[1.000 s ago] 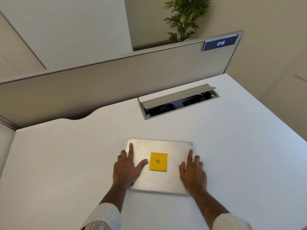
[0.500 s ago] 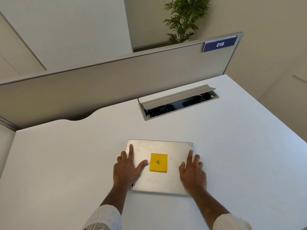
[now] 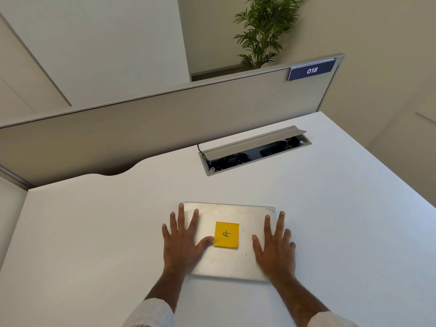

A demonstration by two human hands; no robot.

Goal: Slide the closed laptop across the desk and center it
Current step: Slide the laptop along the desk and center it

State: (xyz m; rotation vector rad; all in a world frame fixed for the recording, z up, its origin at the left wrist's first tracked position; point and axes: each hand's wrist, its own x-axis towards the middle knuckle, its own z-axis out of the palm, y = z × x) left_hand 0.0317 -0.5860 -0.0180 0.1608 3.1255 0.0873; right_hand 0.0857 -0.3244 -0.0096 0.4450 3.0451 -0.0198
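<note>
The closed laptop (image 3: 230,241) is lying flat on the white table (image 3: 94,232), near its front middle. The left hand (image 3: 180,244) and right hand (image 3: 276,246) are resting over its two ends, fingers (image 3: 181,215) spread flat, grasping nothing. A yellow note (image 3: 226,234) is sitting between them.

On the yellow sticky note (image 3: 226,235) stuck to the lid of the closed laptop (image 3: 245,215) under my hands, a handwritten "A" lies sideways. The blue plate (image 3: 311,70) on the partition (image 3: 165,119) reads "018".
</note>
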